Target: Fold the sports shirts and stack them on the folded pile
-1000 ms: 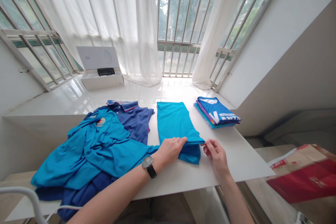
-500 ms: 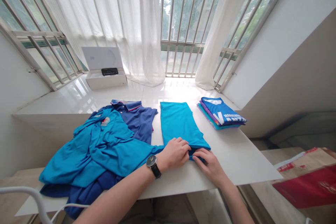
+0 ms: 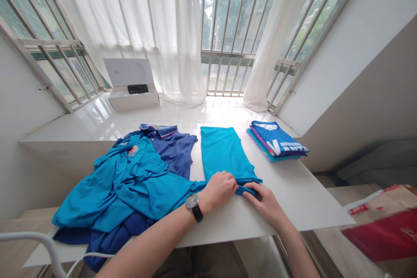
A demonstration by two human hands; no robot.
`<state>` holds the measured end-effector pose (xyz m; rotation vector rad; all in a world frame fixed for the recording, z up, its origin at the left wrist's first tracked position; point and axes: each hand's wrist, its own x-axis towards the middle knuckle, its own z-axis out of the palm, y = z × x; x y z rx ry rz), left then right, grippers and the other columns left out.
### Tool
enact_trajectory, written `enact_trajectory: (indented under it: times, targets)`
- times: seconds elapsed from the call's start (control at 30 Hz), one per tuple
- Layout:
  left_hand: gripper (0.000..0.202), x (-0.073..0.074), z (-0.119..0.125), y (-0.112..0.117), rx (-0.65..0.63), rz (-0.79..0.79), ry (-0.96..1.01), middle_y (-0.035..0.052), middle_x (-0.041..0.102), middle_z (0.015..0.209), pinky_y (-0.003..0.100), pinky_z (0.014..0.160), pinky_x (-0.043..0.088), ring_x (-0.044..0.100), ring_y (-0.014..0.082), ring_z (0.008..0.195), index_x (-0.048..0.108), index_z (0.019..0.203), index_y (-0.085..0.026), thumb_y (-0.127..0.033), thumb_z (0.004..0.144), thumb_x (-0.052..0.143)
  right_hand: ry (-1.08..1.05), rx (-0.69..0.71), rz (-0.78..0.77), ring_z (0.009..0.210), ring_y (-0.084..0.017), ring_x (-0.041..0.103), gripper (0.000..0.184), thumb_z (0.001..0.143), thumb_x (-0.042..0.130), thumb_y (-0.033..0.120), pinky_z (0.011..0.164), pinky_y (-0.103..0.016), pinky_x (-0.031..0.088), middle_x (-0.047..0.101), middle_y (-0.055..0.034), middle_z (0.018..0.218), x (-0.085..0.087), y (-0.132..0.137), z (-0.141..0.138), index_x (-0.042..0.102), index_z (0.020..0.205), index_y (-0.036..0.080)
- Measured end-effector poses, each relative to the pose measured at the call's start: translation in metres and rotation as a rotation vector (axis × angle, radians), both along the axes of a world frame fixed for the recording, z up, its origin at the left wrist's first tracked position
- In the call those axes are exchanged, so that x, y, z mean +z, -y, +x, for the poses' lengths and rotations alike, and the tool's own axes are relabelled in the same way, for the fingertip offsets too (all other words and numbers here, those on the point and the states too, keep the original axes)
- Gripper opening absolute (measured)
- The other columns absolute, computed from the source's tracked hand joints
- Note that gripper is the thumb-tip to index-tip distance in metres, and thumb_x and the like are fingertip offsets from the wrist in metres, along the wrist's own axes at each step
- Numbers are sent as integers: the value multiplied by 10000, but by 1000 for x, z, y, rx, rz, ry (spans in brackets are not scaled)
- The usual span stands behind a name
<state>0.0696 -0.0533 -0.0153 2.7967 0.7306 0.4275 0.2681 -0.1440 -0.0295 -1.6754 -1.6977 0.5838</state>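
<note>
A turquoise shirt point(image 3: 221, 152) lies flat on the white table, folded into a long panel, with its near end gathered in a narrow fold. My left hand point(image 3: 221, 189), wearing a black-strapped watch, is closed on that near edge, its fingertips partly hidden. Just to its right, my right hand point(image 3: 265, 202) pinches the near right corner of the fold between thumb and fingers. Left of the panel spreads a rumpled turquoise shirt point(image 3: 127, 182), whose end reaches my left wrist. Under and behind it lies a dark blue polo shirt point(image 3: 176, 150).
A stack of folded shirts point(image 3: 276, 141) sits at the right of the white table point(image 3: 306, 200). On the sill, a white box point(image 3: 133, 97) stands with its lid up and a black phone point(image 3: 137, 89) in it. A white cable point(image 3: 42, 239) crosses the lower left; a red-and-brown bag point(image 3: 384, 226) is at right.
My right hand has shifted slightly right and down along the near edge, drawing the fold's corner flatter. My left hand stays on the edge. The view has moved a little.
</note>
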Motion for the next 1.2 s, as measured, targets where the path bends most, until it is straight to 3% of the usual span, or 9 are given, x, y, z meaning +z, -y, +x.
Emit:
enact_trajectory:
  times: [0.23,0.4,0.47,0.57,0.63,0.7,0.8,0.87,1.2]
  targets:
    - [165,2,-3,3,-58,144,31,68,630,1126,341,770,460,581,203,950,606,1049,-174,-164,1000,449,19,-57,35,798,-255,699,296,916,542,482,757,-359,536,774,-47,895,-3,-13,-5,737,895,260]
    - [127,5,-3,5,-176,300,-18,69,622,1062,360,771,439,559,207,958,592,959,-163,-151,994,471,144,-221,85,703,-236,649,246,856,609,483,654,-341,495,704,-43,785,-12,-15,-8,633,797,246]
    - [129,5,-3,5,-208,320,-27,65,621,1042,355,762,434,554,201,950,588,908,-164,-150,988,488,203,-347,157,688,-235,612,289,829,627,524,622,-346,482,665,-53,811,-16,-12,-6,602,877,240]
    - [145,3,-2,4,-230,337,-32,65,616,1018,350,742,424,550,198,940,591,894,-162,-146,991,485,298,-453,341,932,-305,607,530,839,600,540,775,-431,503,614,-161,1135,-19,-4,0,529,1232,192]
    - [153,2,-2,4,-238,342,-31,70,614,1021,346,735,418,549,198,942,596,894,-161,-151,995,482,388,-389,433,1146,-350,539,560,872,576,464,933,-495,446,538,-190,1310,-18,0,5,469,1352,198]
    - [158,3,-3,5,-243,347,-36,75,614,1038,344,732,417,546,196,945,601,891,-162,-162,999,485,476,-275,463,1229,-351,497,389,897,565,347,997,-511,388,564,-148,1315,-16,4,8,550,1273,250]
    - [140,4,-3,6,-236,354,-42,70,615,1051,341,731,421,543,191,946,606,893,-163,-175,994,510,537,-147,504,1131,-301,569,132,914,552,206,954,-465,391,673,-83,1110,-13,6,9,646,986,263]
    - [128,3,-3,7,-232,355,-36,63,616,1055,341,730,422,544,190,944,605,887,-163,-178,988,526,531,-92,560,1028,-261,607,134,927,543,155,905,-424,406,692,-57,966,-11,5,7,639,887,240]
    - [214,-3,-2,9,-150,378,1,52,496,1425,381,853,422,505,243,1152,635,1102,-230,-255,1030,435,581,-40,690,918,-221,603,167,937,574,94,834,-375,452,666,-69,922,-11,6,8,686,1000,201]
